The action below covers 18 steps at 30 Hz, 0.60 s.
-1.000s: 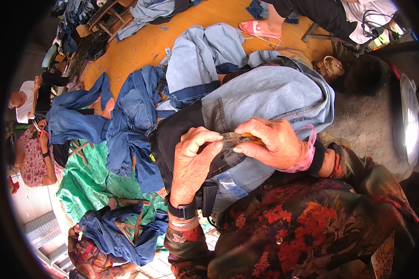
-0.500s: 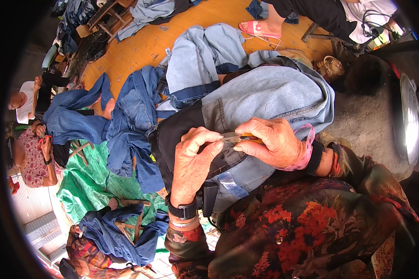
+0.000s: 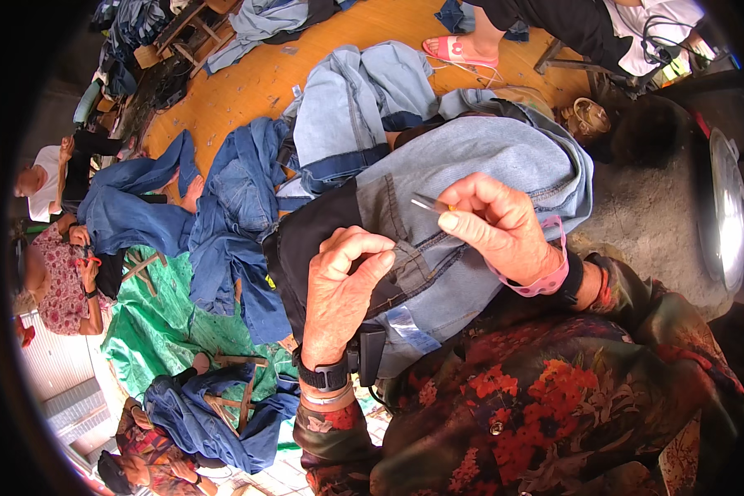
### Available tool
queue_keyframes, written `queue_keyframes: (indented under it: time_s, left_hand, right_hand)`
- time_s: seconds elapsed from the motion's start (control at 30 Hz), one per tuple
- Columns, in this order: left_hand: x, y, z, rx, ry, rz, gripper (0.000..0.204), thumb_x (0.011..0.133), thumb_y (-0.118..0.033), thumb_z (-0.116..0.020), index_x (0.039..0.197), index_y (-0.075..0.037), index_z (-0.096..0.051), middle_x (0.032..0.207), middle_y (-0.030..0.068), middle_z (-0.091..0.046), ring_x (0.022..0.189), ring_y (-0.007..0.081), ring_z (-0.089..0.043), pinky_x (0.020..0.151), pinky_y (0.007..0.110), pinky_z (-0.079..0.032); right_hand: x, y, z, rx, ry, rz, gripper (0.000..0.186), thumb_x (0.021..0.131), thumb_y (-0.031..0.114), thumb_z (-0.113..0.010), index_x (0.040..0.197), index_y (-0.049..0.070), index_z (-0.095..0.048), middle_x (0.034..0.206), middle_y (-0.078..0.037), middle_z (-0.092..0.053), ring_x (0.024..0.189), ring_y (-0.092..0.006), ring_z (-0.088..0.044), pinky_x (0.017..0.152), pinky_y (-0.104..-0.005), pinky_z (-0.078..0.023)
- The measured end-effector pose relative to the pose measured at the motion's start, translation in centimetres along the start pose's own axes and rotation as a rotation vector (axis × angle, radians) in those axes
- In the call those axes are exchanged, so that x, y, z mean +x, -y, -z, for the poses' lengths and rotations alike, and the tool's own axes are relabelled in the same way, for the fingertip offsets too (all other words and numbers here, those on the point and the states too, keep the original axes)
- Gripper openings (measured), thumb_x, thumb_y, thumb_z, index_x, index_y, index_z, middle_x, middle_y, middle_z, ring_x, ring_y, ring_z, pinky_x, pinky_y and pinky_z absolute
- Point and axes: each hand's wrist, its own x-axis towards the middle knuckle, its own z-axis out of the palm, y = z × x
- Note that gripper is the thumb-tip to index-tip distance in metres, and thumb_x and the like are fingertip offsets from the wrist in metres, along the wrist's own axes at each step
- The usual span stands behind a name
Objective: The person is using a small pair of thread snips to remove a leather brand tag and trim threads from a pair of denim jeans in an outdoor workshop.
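Observation:
Across my lap lies a pair of light blue jeans point(image 3: 463, 157), turned inside out, with a black cloth panel point(image 3: 314, 231) at the waist end. My left hand point(image 3: 339, 285) is closed in a pinch at the jeans' seam, where a bit of the cloth or thread meets the fingertips. My right hand point(image 3: 500, 227) is raised just above the jeans, thumb and fingers gripping a small pointed metal tool point(image 3: 426, 203) with a yellow part near the grip. Its tip points left, apart from the cloth. Whether it is a blade or tweezers is unclear.
More jeans point(image 3: 240, 198) hang and lie to the left, beyond them a green sheet point(image 3: 157, 306). Co-workers sit at the left, one holding red-handled scissors point(image 3: 87, 261). A pink sandal point(image 3: 463, 51) on a person's foot is at the top. A round metal lid point(image 3: 726, 211) stands at right.
My right hand has moved up and right, away from my left hand, taking the pointed tool off the seam. My left hand has stayed in place.

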Motion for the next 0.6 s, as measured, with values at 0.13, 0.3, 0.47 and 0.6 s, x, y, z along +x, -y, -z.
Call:
queue_keyframes:
  time_s: [0.13,0.3,0.47,0.6]
  left_hand:
    - [-0.5,0.0,0.2,-0.029,-0.022,0.009,0.01,0.074,0.001,-0.065,0.082,-0.003,-0.063,0.075,0.0002,-0.057,0.073,0.0118,-0.049,0.07,0.024,-0.039]
    - [-1.1,-0.1,0.0,-0.082,-0.05,0.022,0.015,0.075,0.002,-0.064,0.088,-0.004,-0.063,0.078,0.0005,-0.056,0.077,0.0107,-0.05,0.074,0.023,-0.04]
    - [-2.7,-0.4,0.3,0.01,-0.182,-0.049,0.015,0.076,0.005,-0.06,0.09,-0.001,-0.06,0.087,0.0019,-0.056,0.083,0.0108,-0.051,0.079,0.023,-0.039]
    - [-4.4,-0.5,0.8,0.278,-0.244,-0.083,0.016,0.073,0.006,-0.06,0.087,-0.002,-0.06,0.089,0.0044,-0.057,0.087,0.0151,-0.053,0.082,0.025,-0.04]
  right_hand:
    - [0.1,2.8,1.8,0.129,-0.141,-0.1,0.015,0.084,0.011,-0.063,0.093,0.001,-0.057,0.079,0.005,-0.055,0.072,-0.0011,-0.047,0.065,-0.0165,-0.037]
    - [-0.3,3.9,4.9,-0.091,-0.246,-0.014,0.017,0.081,0.007,-0.066,0.094,0.002,-0.057,0.075,0.006,-0.055,0.067,0.0002,-0.046,0.061,-0.0157,-0.036]
    - [-1.7,4.4,8.0,-0.229,-0.369,0.167,0.017,0.079,0.005,-0.067,0.093,0.002,-0.057,0.072,0.007,-0.053,0.065,0.0,-0.044,0.06,-0.0153,-0.036]
    - [-3.4,5.7,10.5,-0.344,-0.443,0.186,0.012,0.081,0.008,-0.066,0.088,0.002,-0.059,0.075,0.006,-0.055,0.068,-0.0017,-0.044,0.062,-0.0168,-0.036]
